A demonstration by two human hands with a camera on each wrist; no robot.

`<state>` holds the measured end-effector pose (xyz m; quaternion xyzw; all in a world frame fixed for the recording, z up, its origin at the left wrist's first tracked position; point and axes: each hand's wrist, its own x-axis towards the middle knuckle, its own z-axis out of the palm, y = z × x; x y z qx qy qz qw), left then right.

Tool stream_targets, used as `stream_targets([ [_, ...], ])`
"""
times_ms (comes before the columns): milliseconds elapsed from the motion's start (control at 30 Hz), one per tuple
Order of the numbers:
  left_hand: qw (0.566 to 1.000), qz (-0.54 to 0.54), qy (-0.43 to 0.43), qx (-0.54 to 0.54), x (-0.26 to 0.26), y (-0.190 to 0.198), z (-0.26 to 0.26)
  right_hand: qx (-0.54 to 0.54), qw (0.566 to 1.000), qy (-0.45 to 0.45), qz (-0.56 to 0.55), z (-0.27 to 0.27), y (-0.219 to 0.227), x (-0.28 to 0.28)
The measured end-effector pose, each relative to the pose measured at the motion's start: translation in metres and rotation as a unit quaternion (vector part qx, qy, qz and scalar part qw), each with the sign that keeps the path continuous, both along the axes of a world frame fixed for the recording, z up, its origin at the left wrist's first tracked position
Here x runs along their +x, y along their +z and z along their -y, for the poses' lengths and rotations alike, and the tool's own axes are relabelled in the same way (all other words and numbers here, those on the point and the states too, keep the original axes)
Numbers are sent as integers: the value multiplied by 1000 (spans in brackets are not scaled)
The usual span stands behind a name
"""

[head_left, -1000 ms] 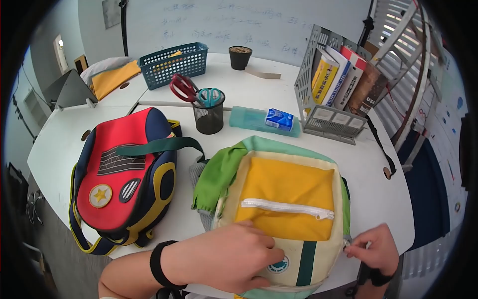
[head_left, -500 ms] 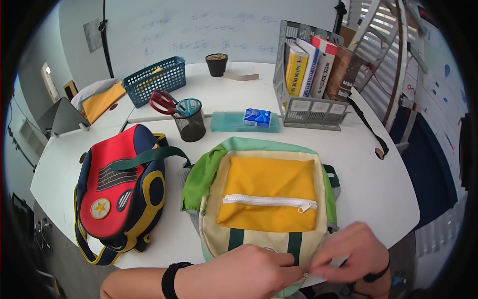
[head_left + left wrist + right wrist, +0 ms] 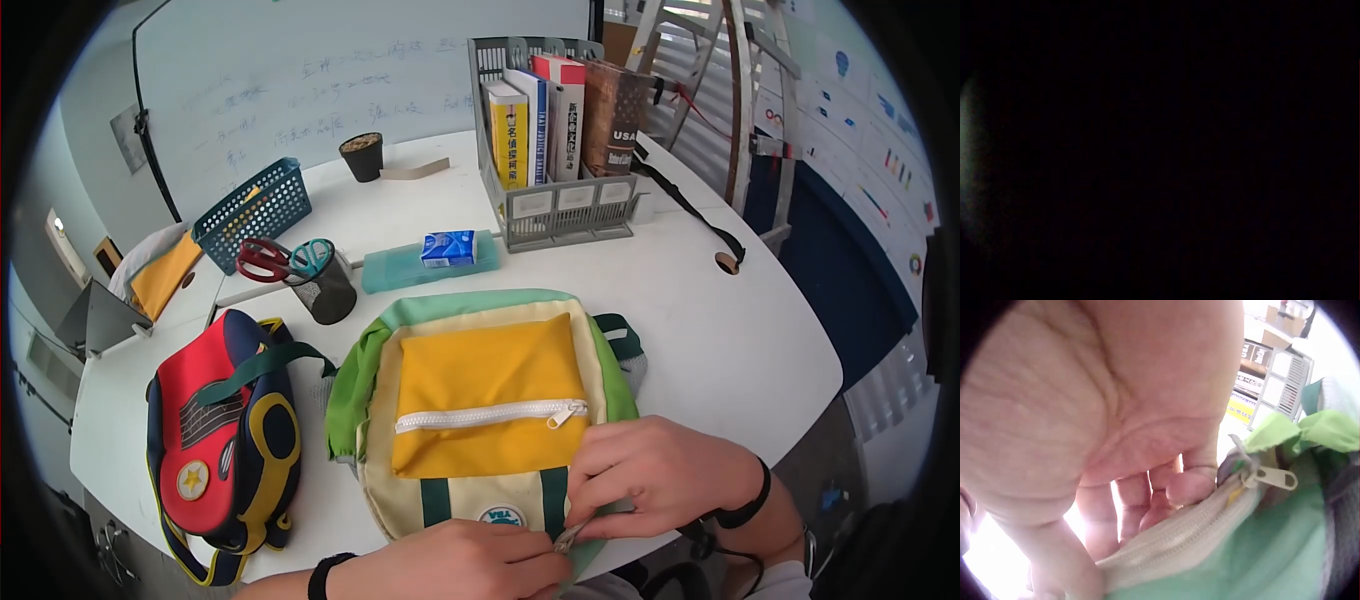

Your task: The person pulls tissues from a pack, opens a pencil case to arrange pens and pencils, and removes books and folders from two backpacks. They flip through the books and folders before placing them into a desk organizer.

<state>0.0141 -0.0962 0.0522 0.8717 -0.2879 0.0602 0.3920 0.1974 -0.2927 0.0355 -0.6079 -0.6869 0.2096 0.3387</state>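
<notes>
A cream, yellow and green backpack (image 3: 485,375) lies on the white table in the head view, its yellow front pocket facing up. At its lower right corner my right hand (image 3: 665,475) pinches the cream zipper edge (image 3: 568,540) between thumb and fingers. My left hand (image 3: 480,562) grips the bottom edge just beside it, below the round badge (image 3: 502,515); its fingertips are hidden. Close up in the right wrist view, a zipper pull (image 3: 1277,478) hangs farther up the zipper, away from my right fingers (image 3: 1163,512). The left wrist view is almost black.
To the left lies a red and navy backpack (image 3: 215,440). Behind are a mesh pen cup (image 3: 328,295) with scissors, a teal case (image 3: 385,272) under a blue packet (image 3: 449,248), a file rack (image 3: 570,212) with books, a basket (image 3: 255,212) and a small pot (image 3: 362,157).
My right hand has come from the backpack's right side down to its lower right corner. My left hand has shifted from the badge to the bottom edge. The head view has turned right.
</notes>
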Motion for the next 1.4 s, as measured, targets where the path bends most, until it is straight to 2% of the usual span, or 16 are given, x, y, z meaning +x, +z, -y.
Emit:
stream_targets([
  [67, 999, -24, 23, -5, -4, 3, -3, -18, 999, 24, -10, -2, 5, 2],
  [133, 994, -48, 57, -74, -10, -6, -6, -33, 999, 34, -15, -2, 4, 6],
  [233, 988, -109, 74, -76, -22, -7, -15, -46, 998, 42, -25, -1, 6, 11],
  [367, 984, -153, 59, -70, -32, -12, -28, -43, 998, 33, -39, 6, 8, 15],
  [433, 985, -174, 14, -19, -38, -16, -39, -44, 997, 23, -59, 12, 4, 20],
  [533, 975, -205, 61, -57, -41, -10, -42, -47, 997, -3, -66, 11, 8, 17],
  [600, 979, -182, 82, -40, -35, -13, -34, -52, 997, -15, -57, -1, 9, 5],
  [667, 981, -158, 105, -24, -30, -19, -25, 0, 999, 8, 44, -15, 8, -15],
  [700, 985, -142, 100, -21, -27, -23, -22, 1, 999, 9, 46, -18, 3, -19],
  [767, 987, -123, 99, -17, -25, -26, -15, -56, 993, 64, 86, -25, -10, -22],
  [833, 986, -133, 90, -37, -22, -26, -7, -80, 990, 74, 85, -23, -7, -24],
  [900, 979, -159, 114, -49, -23, -26, -3, -157, 981, 80, 76, -22, -1, -25],
  [967, 987, -114, 117, 5, -23, -36, 0, -154, 982, 85, 67, -19, -9, -23],
  [1067, 985, -124, 98, 68, -24, -35, -7, -139, 986, 78, 58, -17, -10, -24],
  [1267, 982, -50, 144, 112, -30, -23, -9, -120, 986, 81, 83, -24, -21, -32],
  [1400, 989, -68, 127, 41, -32, -26, -9, -135, 983, 91, 80, -26, -25, -32],
])
